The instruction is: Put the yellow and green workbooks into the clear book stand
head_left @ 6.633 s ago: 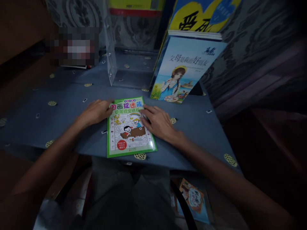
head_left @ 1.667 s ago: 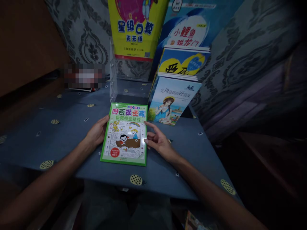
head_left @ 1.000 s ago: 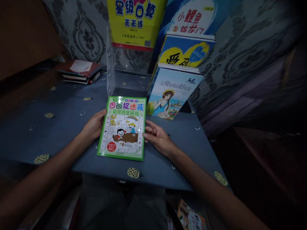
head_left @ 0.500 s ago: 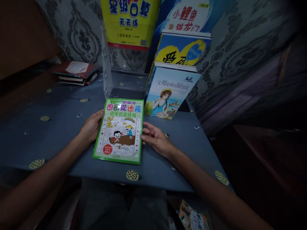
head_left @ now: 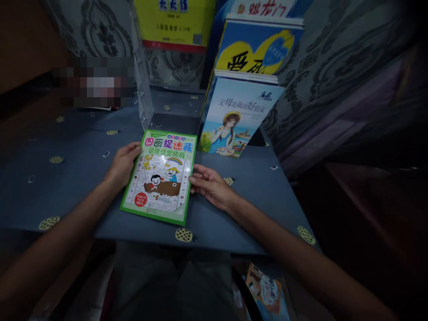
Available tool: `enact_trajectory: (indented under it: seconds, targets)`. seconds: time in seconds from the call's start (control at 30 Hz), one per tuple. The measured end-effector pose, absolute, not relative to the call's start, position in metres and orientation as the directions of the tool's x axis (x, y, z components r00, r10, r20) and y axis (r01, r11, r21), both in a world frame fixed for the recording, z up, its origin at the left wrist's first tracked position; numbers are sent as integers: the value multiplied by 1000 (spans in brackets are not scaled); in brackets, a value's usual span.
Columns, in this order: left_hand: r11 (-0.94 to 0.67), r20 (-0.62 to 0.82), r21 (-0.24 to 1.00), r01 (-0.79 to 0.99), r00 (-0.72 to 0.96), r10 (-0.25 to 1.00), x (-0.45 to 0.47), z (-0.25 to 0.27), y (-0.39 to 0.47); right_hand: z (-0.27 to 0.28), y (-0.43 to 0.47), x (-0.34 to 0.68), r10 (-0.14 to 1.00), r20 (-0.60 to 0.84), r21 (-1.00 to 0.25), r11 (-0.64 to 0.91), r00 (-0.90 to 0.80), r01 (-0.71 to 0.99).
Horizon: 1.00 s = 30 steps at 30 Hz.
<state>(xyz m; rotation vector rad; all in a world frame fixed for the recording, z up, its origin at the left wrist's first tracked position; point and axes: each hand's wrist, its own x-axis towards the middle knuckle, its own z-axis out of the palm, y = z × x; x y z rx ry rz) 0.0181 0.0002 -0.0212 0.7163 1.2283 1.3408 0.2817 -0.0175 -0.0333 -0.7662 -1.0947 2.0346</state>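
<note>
A green-bordered picture book (head_left: 160, 176) with a cartoon cover lies between my two hands, over the near part of the table, slightly slanted. My left hand (head_left: 125, 162) grips its upper left edge, fingers partly hidden behind the cover. On the opposite side my right hand (head_left: 210, 185) pinches the right edge, thumb on the front and fingers behind. Just beyond the right hand stands a light blue book (head_left: 239, 116) showing a figure in a yellow hat.
Behind the light blue book rise more upright books, including a blue and yellow one (head_left: 257, 49). A clear acrylic stand (head_left: 142, 84) bears a yellow workbook (head_left: 175, 24). The table (head_left: 83, 178) has a pineapple-patterned cover. Another book (head_left: 267, 292) lies below its front edge.
The green-bordered book has shifted slightly left and turned a little, both hands moving with it. The camera view has shifted, cutting off more of the yellow workbook's top.
</note>
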Motion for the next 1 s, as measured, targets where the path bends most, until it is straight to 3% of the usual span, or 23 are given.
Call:
enact_trajectory:
  seconds: [0.17, 0.3, 0.37, 0.43, 0.5, 0.57, 0.63, 0.7, 0.8, 1.0]
  targets:
    - [50, -20, 988, 144, -208, 978, 9, -15, 6, -29, -28, 285, 630, -205, -867, -472, -749, -159]
    - [-14, 47, 927, 374, -80, 996, 2, -6, 19, -25, -32, 294, 449, -288, -872, -488, -846, 38]
    - [-67, 75, 839, 540, 7, 997, 2, 0, 22, -23, -29, 299, 424, -306, -895, -434, -852, 105]
    - [-173, 123, 668, 724, 122, 985, 8, 5, 16, -22, -23, 304, 509, -273, -939, -327, -816, 110]
    - [-279, 156, 462, 842, 232, 960, 21, 7, -1, -23, -14, 307, 676, -176, -982, -168, -715, 83]
    - [-328, 146, 380, 865, 294, 945, 39, 6, -26, -28, -4, 307, 837, -37, -996, 10, -546, 84]
    - [-389, 120, 303, 870, 370, 921, 60, 5, -52, -35, 4, 305, 922, 102, -976, 166, -374, 142]
    - [-408, 71, 148, 901, 402, 913, 79, 4, -73, -43, 10, 303, 939, 209, -937, 272, -273, 217]
    - [-369, 44, -2, 929, 369, 928, 96, 4, -87, -49, 12, 300, 924, 267, -895, 343, -272, 286]
    - [-406, 98, -40, 913, 408, 908, 82, -3, -87, -46, 6, 303, 927, 211, -880, 319, -310, 353]
